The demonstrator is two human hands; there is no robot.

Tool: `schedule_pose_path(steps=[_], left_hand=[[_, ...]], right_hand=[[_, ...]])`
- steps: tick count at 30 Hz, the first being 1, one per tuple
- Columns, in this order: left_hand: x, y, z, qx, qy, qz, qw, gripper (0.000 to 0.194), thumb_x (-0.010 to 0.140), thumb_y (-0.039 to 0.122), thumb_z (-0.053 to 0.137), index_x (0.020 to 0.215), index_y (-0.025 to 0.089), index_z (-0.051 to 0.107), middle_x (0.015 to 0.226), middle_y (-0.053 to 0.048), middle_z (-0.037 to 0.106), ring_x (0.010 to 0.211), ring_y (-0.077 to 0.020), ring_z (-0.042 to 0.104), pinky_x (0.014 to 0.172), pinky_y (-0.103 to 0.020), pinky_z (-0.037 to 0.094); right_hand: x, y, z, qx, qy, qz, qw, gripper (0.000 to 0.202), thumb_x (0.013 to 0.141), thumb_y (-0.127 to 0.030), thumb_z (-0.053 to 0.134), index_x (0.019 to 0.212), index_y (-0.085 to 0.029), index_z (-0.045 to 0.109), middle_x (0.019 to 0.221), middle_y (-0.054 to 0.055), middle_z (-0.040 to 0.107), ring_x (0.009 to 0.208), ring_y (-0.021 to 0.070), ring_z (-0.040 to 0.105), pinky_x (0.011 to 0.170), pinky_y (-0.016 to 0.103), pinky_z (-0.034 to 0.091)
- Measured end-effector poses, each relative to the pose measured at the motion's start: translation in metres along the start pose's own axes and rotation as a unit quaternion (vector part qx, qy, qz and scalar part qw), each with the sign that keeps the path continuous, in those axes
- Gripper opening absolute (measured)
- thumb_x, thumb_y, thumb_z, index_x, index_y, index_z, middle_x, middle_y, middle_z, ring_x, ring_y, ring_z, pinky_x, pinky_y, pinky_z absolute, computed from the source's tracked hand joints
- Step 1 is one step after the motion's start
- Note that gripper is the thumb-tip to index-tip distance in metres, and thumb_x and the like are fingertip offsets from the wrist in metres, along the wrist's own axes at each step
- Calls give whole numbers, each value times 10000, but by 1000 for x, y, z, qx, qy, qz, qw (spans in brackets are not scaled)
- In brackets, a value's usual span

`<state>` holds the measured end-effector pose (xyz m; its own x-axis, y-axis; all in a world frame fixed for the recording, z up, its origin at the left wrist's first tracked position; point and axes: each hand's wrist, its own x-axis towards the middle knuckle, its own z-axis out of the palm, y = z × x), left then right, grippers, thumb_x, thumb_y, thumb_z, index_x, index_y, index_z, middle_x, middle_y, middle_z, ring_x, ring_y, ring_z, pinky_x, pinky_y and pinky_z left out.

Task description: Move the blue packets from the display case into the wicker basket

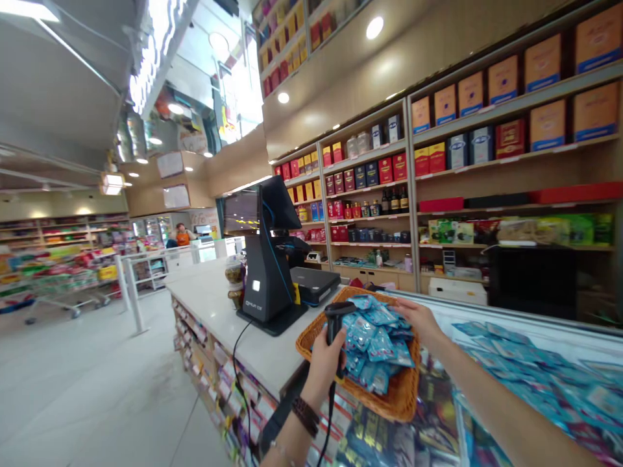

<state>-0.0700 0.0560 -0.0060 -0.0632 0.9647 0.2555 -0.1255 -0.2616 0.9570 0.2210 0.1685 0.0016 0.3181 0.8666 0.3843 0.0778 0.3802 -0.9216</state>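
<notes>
My left hand [327, 357] is wrapped round the handle of a black handheld scanner [339, 311], whose cable hangs down past my wrist. The scanner is over the left part of an orange wicker basket [402, 395]. Small blue packets [379, 344] are heaped in the basket, which rests at the counter's corner and over a glass display top. My right hand [416, 318] is at the basket's right back edge, its fingertips against the packets or rim; whether it grips anything is hidden.
A black checkout terminal [265, 279] stands on the white counter [214, 292], with jars [234, 279] beside it and a black box [314, 285] behind. More blue packets [535, 376] lie at the right. Shelves of boxes line the back. A person [183, 236] is far off.
</notes>
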Motion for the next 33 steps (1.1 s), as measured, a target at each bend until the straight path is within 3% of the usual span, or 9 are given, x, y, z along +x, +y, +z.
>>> schedule_pose_path(steps=[6, 9, 12, 15, 19, 23, 27, 30, 33], left_hand=[[-16, 5, 42, -19, -64, -11, 998, 776, 802, 903, 1065, 821, 272, 613, 637, 62, 606, 458, -118, 545, 463, -247, 372], [-27, 4, 77, -53, -108, -24, 992, 747, 812, 850, 1091, 855, 268, 624, 694, 61, 647, 462, -112, 561, 463, -244, 388], [-40, -2, 114, -79, -157, -30, 984, 761, 790, 866, 1092, 858, 265, 632, 679, 69, 631, 467, -103, 547, 466, -238, 393], [-53, -15, 150, -90, -193, -38, 976, 789, 764, 898, 1092, 843, 268, 623, 656, 71, 616, 468, -103, 541, 462, -236, 388], [-70, -36, 193, -101, -225, -63, 967, 803, 748, 920, 1085, 872, 274, 624, 649, 80, 601, 464, -107, 534, 459, -243, 391], [-83, -56, 223, -107, -250, -86, 959, 795, 759, 931, 1062, 888, 270, 638, 640, 83, 589, 441, -100, 505, 454, -254, 345], [-90, -75, 231, -104, -263, -99, 954, 856, 697, 993, 1057, 848, 274, 618, 641, 74, 593, 423, -89, 479, 448, -264, 323], [-91, -88, 228, -100, -265, -115, 952, 918, 636, 1065, 1041, 815, 282, 596, 632, 82, 573, 415, -90, 472, 440, -263, 314], [-93, -94, 225, -99, -253, -132, 953, 958, 595, 1111, 1026, 847, 288, 605, 628, 97, 555, 413, -99, 469, 433, -263, 314]], right_hand=[[-22, 40, -136, -231, 68, -26, 970, 315, 870, -546, 791, 981, -296, 947, 1258, 209, 1004, 1353, 504, 934, 1308, 706, 681], [-59, 62, -197, -358, 27, -80, 930, 504, 930, -624, 757, 1232, -278, 966, 1594, 228, 922, 1590, 506, 826, 1422, 711, 593], [-102, 79, -241, -437, -50, -81, 894, 621, 898, -683, 803, 1352, -291, 963, 1724, 210, 858, 1691, 526, 748, 1455, 731, 559], [-131, 87, -270, -450, -57, -53, 889, 605, 930, -704, 778, 1338, -301, 969, 1653, 205, 900, 1652, 521, 781, 1419, 725, 601], [-145, 85, -291, -455, 20, -57, 889, 549, 959, -697, 752, 1241, -284, 977, 1545, 219, 944, 1521, 508, 859, 1353, 718, 660], [-154, 78, -291, -474, 42, -81, 876, 489, 1049, -577, 672, 1249, -269, 995, 1484, 223, 960, 1431, 477, 898, 1315, 722, 683], [-166, 74, -280, -482, 4, -105, 870, 495, 1116, -606, 658, 1344, -313, 987, 1593, 189, 925, 1546, 457, 838, 1365, 723, 642], [-173, 69, -274, -480, -31, -96, 872, 551, 985, -784, 847, 1292, -346, 977, 1627, 186, 903, 1596, 490, 793, 1355, 718, 641], [-174, 58, -272, -438, -12, -90, 894, 585, 887, -898, 882, 1059, -343, 951, 1488, 194, 944, 1501, 510, 832, 1295, 707, 667]])
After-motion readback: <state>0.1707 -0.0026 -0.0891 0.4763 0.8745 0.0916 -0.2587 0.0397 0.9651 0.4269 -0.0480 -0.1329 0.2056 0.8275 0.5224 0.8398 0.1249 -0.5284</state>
